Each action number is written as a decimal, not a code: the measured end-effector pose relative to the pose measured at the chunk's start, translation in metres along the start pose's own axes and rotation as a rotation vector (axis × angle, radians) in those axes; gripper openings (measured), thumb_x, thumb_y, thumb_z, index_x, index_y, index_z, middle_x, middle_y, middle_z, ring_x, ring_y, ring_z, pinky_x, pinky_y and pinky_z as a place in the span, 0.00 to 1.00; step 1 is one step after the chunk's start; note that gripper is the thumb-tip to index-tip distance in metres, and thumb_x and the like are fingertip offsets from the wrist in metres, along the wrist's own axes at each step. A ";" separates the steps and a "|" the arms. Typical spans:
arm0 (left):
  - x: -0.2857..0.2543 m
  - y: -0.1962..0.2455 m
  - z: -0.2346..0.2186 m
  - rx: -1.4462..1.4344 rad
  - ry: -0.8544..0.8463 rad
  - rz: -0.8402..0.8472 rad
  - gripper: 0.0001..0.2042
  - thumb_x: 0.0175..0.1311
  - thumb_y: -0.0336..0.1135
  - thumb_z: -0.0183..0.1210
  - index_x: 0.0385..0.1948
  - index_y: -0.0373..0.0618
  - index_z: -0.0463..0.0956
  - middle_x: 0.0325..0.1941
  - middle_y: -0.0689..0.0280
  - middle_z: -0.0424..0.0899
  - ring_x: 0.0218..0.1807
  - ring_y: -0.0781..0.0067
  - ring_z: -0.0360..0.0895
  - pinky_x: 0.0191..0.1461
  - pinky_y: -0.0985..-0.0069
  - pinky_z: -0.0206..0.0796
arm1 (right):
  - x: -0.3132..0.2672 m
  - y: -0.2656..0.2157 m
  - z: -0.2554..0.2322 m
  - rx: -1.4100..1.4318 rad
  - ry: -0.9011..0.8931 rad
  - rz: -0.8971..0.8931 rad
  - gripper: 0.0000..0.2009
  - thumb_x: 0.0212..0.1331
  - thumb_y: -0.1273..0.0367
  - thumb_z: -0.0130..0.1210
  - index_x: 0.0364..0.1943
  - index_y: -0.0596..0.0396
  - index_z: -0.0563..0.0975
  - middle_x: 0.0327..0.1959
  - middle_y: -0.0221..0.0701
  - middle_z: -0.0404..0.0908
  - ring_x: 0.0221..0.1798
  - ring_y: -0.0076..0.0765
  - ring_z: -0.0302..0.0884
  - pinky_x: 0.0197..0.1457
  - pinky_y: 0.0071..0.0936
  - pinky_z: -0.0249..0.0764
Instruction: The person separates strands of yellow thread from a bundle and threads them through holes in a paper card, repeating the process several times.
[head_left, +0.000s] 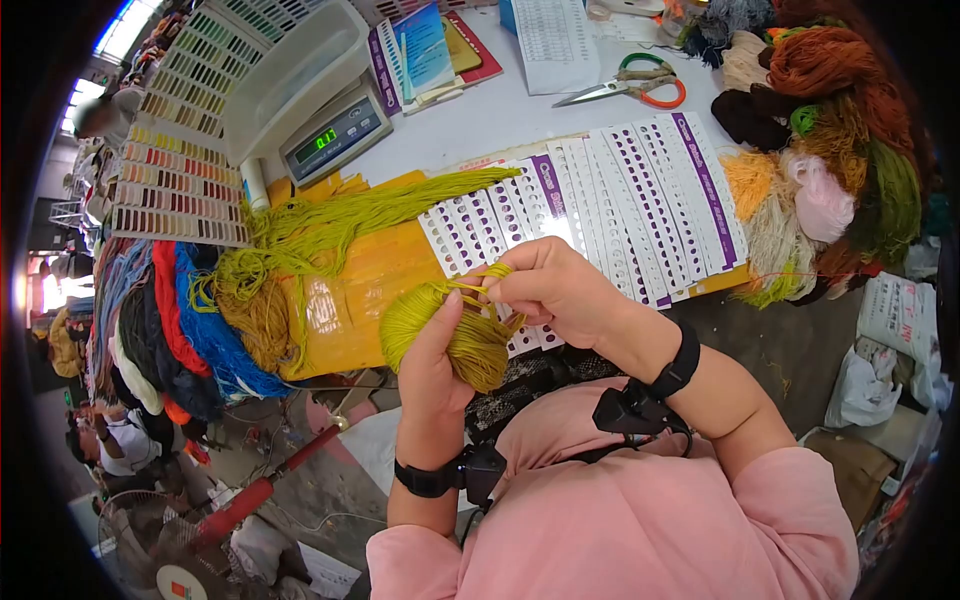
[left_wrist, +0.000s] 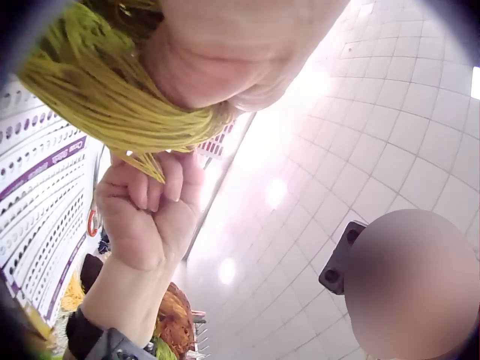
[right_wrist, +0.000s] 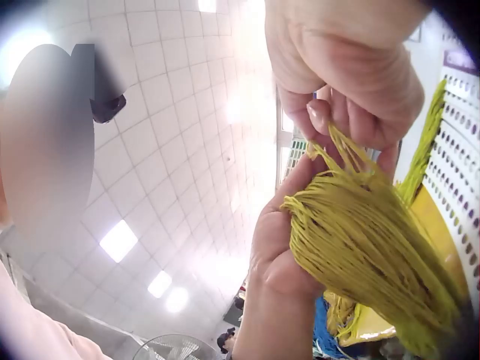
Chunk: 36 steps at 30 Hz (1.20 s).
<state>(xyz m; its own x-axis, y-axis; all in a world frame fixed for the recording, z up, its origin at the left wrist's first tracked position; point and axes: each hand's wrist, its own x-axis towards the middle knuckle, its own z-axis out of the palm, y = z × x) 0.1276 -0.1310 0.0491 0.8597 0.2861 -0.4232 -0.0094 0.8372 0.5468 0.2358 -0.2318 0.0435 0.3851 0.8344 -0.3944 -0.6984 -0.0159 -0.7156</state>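
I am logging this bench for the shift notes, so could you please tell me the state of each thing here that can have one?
Olive-yellow yarn bundle: held up off the bench, folded into a bunch.
Left hand: grip closed round the bundle.
Right hand: pinching strands at the bundle's top.
Grey digital scale: switched on, green digits lit.
Orange-handled scissors: lying on the table, blades closed.
Loose yellow-green yarn skein: spread out across the bench.

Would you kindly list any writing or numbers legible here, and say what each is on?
"0.17" or similar: green digits on the scale display, not sharp enough to be sure.
Purple headings on the white punched cards: too small to read.
Printed sheet by the scissors: too small.
Booklets and colour charts: illegible.
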 end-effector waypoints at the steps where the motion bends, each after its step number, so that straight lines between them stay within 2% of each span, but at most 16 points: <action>1: 0.000 0.000 -0.002 -0.019 -0.011 0.005 0.14 0.59 0.31 0.43 0.44 0.32 0.65 0.43 0.57 0.71 0.46 0.68 0.69 0.49 0.69 0.62 | 0.000 0.000 -0.001 0.002 -0.003 0.001 0.08 0.42 0.74 0.52 0.11 0.57 0.70 0.07 0.22 0.61 0.14 0.16 0.61 0.15 0.12 0.53; 2: 0.001 -0.001 -0.004 -0.039 -0.021 0.010 0.14 0.58 0.31 0.43 0.43 0.32 0.65 0.43 0.57 0.71 0.45 0.68 0.69 0.48 0.69 0.62 | 0.001 0.001 -0.001 0.005 -0.007 0.003 0.07 0.42 0.74 0.52 0.12 0.58 0.72 0.08 0.22 0.62 0.12 0.15 0.59 0.15 0.12 0.52; 3: 0.001 -0.001 -0.005 -0.058 -0.032 0.016 0.13 0.58 0.30 0.44 0.42 0.33 0.66 0.43 0.58 0.71 0.45 0.69 0.69 0.48 0.69 0.62 | 0.001 0.001 0.003 -0.026 0.024 -0.015 0.03 0.43 0.74 0.52 0.18 0.60 0.73 0.09 0.23 0.64 0.12 0.14 0.58 0.14 0.11 0.51; 5: 0.000 -0.006 -0.003 0.087 0.035 0.082 0.12 0.58 0.30 0.44 0.42 0.34 0.67 0.43 0.58 0.71 0.44 0.69 0.69 0.47 0.69 0.63 | -0.001 0.000 0.012 -0.089 0.086 -0.051 0.07 0.43 0.75 0.52 0.28 0.63 0.77 0.12 0.25 0.69 0.12 0.11 0.56 0.13 0.09 0.48; 6: 0.000 -0.008 -0.002 0.159 0.069 0.116 0.12 0.58 0.30 0.45 0.42 0.35 0.67 0.43 0.58 0.71 0.43 0.69 0.70 0.46 0.70 0.63 | 0.000 0.001 0.012 -0.081 0.072 -0.058 0.07 0.43 0.76 0.52 0.28 0.63 0.77 0.13 0.27 0.71 0.12 0.11 0.57 0.13 0.09 0.48; 8: 0.001 -0.008 -0.004 0.108 0.045 0.112 0.12 0.58 0.30 0.45 0.42 0.35 0.66 0.44 0.58 0.70 0.44 0.68 0.70 0.47 0.69 0.64 | 0.001 0.002 0.009 -0.066 0.047 -0.076 0.07 0.43 0.76 0.52 0.28 0.63 0.77 0.16 0.29 0.74 0.13 0.11 0.59 0.13 0.09 0.50; 11: 0.001 -0.008 -0.003 0.055 0.016 0.106 0.12 0.58 0.31 0.45 0.42 0.35 0.66 0.44 0.58 0.71 0.43 0.68 0.71 0.47 0.69 0.64 | 0.004 0.004 0.001 -0.069 0.021 -0.039 0.07 0.43 0.76 0.52 0.28 0.63 0.77 0.15 0.28 0.72 0.12 0.11 0.58 0.13 0.09 0.50; 14: 0.001 -0.007 -0.005 0.041 -0.012 0.087 0.12 0.59 0.31 0.44 0.42 0.35 0.66 0.42 0.58 0.71 0.43 0.68 0.71 0.47 0.70 0.64 | 0.003 0.003 -0.001 -0.028 -0.011 -0.041 0.04 0.43 0.74 0.52 0.17 0.60 0.74 0.10 0.24 0.66 0.12 0.13 0.57 0.14 0.12 0.49; 17: 0.003 -0.007 -0.011 0.045 -0.034 0.075 0.13 0.59 0.32 0.44 0.42 0.35 0.65 0.41 0.59 0.72 0.43 0.69 0.71 0.46 0.70 0.64 | 0.002 0.001 0.000 -0.029 -0.018 -0.032 0.06 0.43 0.74 0.52 0.14 0.59 0.72 0.09 0.23 0.65 0.12 0.13 0.56 0.14 0.12 0.49; 20: 0.004 -0.007 -0.011 0.052 -0.041 0.084 0.14 0.59 0.33 0.44 0.43 0.34 0.64 0.41 0.58 0.72 0.43 0.68 0.71 0.46 0.70 0.64 | 0.002 -0.001 0.002 -0.090 0.006 -0.017 0.05 0.44 0.74 0.52 0.17 0.61 0.74 0.11 0.24 0.68 0.13 0.14 0.59 0.15 0.12 0.51; 23: 0.004 -0.005 -0.005 0.039 0.011 0.051 0.14 0.59 0.33 0.44 0.44 0.32 0.65 0.41 0.58 0.72 0.42 0.70 0.71 0.45 0.73 0.64 | 0.002 -0.003 0.005 -0.257 -0.025 -0.042 0.06 0.43 0.75 0.52 0.27 0.64 0.76 0.16 0.27 0.73 0.15 0.15 0.63 0.18 0.13 0.57; 26: 0.004 -0.004 -0.003 0.031 0.039 0.032 0.15 0.59 0.32 0.45 0.45 0.31 0.65 0.41 0.58 0.72 0.41 0.70 0.71 0.45 0.73 0.64 | 0.007 0.006 0.005 -0.231 0.004 -0.102 0.06 0.43 0.75 0.53 0.27 0.64 0.76 0.20 0.29 0.74 0.18 0.16 0.65 0.18 0.13 0.57; 29: 0.005 -0.002 -0.009 0.051 0.011 0.022 0.16 0.60 0.34 0.44 0.45 0.31 0.64 0.43 0.57 0.71 0.44 0.69 0.69 0.46 0.73 0.63 | 0.002 -0.001 0.003 -0.177 0.004 -0.042 0.06 0.44 0.75 0.52 0.28 0.63 0.76 0.22 0.29 0.74 0.18 0.16 0.64 0.19 0.12 0.56; 32: 0.004 -0.001 -0.012 0.005 -0.043 0.053 0.18 0.61 0.37 0.41 0.45 0.31 0.64 0.46 0.56 0.69 0.49 0.68 0.66 0.49 0.71 0.61 | 0.006 0.004 -0.012 0.072 -0.045 -0.069 0.04 0.45 0.74 0.52 0.25 0.60 0.75 0.18 0.25 0.71 0.15 0.15 0.60 0.19 0.12 0.56; 35: 0.004 0.000 -0.011 -0.022 -0.054 0.073 0.21 0.62 0.42 0.37 0.46 0.32 0.64 0.49 0.56 0.67 0.52 0.66 0.63 0.53 0.69 0.58 | 0.004 0.003 -0.015 0.266 -0.129 0.017 0.03 0.46 0.74 0.51 0.24 0.58 0.74 0.19 0.24 0.70 0.14 0.14 0.57 0.17 0.12 0.53; 36: 0.005 0.000 -0.011 -0.021 -0.051 0.074 0.22 0.62 0.44 0.36 0.46 0.32 0.64 0.49 0.56 0.67 0.54 0.65 0.62 0.54 0.68 0.57 | 0.005 0.004 -0.016 0.230 -0.118 0.028 0.03 0.46 0.74 0.51 0.25 0.58 0.74 0.19 0.24 0.71 0.15 0.14 0.57 0.16 0.12 0.52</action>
<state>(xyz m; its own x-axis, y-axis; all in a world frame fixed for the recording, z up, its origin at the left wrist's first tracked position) 0.1261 -0.1241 0.0393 0.8812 0.3239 -0.3443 -0.0843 0.8244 0.5597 0.2444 -0.2368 0.0299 0.2999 0.8939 -0.3332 -0.8318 0.0741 -0.5501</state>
